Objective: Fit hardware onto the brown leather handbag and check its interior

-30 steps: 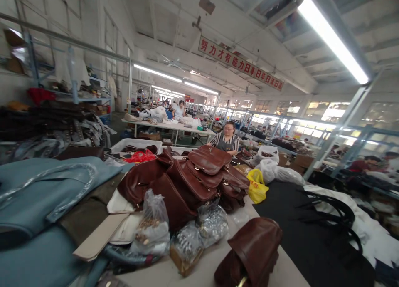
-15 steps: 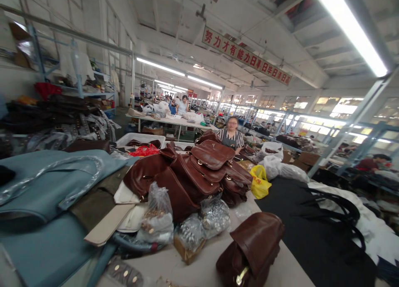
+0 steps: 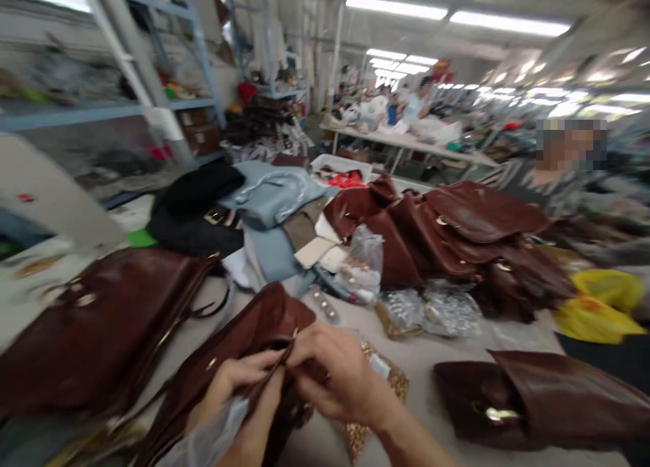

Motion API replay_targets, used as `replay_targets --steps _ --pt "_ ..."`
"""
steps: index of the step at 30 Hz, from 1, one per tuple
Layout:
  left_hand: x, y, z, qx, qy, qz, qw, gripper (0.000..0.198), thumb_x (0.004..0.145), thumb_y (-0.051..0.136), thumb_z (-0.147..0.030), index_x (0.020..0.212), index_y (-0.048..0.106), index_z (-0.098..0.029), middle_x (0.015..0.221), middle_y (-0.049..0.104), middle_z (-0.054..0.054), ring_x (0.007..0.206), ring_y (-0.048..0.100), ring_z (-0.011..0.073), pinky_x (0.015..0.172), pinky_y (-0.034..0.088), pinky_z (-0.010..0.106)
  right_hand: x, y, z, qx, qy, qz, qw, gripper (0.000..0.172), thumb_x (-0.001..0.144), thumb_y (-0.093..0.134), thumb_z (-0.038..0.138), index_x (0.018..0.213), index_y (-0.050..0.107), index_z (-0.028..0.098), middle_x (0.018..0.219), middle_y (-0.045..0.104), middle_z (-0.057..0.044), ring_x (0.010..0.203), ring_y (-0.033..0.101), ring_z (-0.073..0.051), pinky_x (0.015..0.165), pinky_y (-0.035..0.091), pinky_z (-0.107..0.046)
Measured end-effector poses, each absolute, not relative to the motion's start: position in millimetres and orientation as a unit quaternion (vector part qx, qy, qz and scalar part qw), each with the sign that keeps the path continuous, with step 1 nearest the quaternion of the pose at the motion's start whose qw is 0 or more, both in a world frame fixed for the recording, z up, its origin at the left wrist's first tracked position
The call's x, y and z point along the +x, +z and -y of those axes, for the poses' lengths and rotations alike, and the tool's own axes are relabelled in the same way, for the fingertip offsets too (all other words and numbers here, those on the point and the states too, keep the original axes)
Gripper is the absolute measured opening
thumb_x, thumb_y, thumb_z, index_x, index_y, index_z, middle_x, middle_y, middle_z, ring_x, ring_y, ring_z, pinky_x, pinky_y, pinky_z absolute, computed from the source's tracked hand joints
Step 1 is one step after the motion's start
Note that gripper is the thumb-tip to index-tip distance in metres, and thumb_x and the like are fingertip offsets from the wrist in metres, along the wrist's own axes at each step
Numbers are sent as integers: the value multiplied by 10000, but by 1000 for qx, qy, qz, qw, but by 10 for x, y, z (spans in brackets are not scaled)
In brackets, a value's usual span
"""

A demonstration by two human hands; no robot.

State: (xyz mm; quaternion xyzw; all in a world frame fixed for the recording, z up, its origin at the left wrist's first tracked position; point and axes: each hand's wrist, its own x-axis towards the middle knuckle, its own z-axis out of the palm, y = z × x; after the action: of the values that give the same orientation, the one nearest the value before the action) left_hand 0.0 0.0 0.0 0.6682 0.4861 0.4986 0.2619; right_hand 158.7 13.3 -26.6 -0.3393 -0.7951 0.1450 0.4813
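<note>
A dark brown leather bag [image 3: 223,342] lies across the near table, with both my hands working at its edge. My left hand [image 3: 248,389] grips that edge, thumb on one side and fingers on the other. Against it, my right hand [image 3: 338,365] is closed in a pinch at the same edge; whatever small part lies between its fingertips is hidden. Clear plastic [image 3: 218,430] covers part of my left forearm. Beneath my right hand is a bag of small gold-coloured hardware [image 3: 393,379].
Another brown bag [image 3: 101,325] lies at left, and a folded one with a gold clasp [image 3: 548,399] at right. Beyond stand piled brown bags [image 3: 482,216], plastic bags of silver hardware [image 3: 451,308], blue bags [image 3: 274,189] and a yellow plastic bag [image 3: 599,304]. A co-worker [image 3: 553,172] is across the table.
My view has turned left and downward, so the piled bags now appear farther right. Both my hands and the brown bag they hold have come into view.
</note>
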Motion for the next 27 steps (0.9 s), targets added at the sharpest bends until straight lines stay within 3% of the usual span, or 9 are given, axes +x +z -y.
replay_targets --steps 3,8,12,19,27 --pt "-146 -76 133 651 477 -538 244 138 852 694 -288 774 597 -228 863 745 -2 793 725 168 688 620 255 1603 -239 -129 -340 164 781 498 173 840 550 51 953 571 181 854 657 -37 811 621 -136 716 527 -232" --pt "-80 -83 163 624 494 -531 292 187 867 655 -155 813 499 -242 944 753 -77 834 730 80 723 584 114 1597 -214 -86 -317 162 771 528 221 837 611 31 1003 577 173 852 677 -43 796 649 -147 730 562 -249" --pt "-90 -78 192 628 487 -528 299 196 869 651 -148 822 488 -247 964 746 -81 854 726 83 736 593 137 1606 -238 -71 -323 156 779 514 251 841 654 27 1058 612 145 878 681 -64 798 653 -153 734 561 -262" --pt "-100 -115 171 634 488 -534 273 193 865 650 -128 806 499 -234 955 745 -72 832 725 78 722 587 141 1616 -153 -36 -363 132 794 469 146 929 585 80 1036 650 158 882 669 -67 767 642 -137 643 539 -235" --pt "-99 -70 65 602 502 -569 250 190 830 714 -185 798 530 -218 938 749 -54 868 722 103 779 564 184 1568 -61 -185 -389 120 809 424 48 926 598 163 963 629 160 904 670 -59 828 637 -140 731 548 -260"
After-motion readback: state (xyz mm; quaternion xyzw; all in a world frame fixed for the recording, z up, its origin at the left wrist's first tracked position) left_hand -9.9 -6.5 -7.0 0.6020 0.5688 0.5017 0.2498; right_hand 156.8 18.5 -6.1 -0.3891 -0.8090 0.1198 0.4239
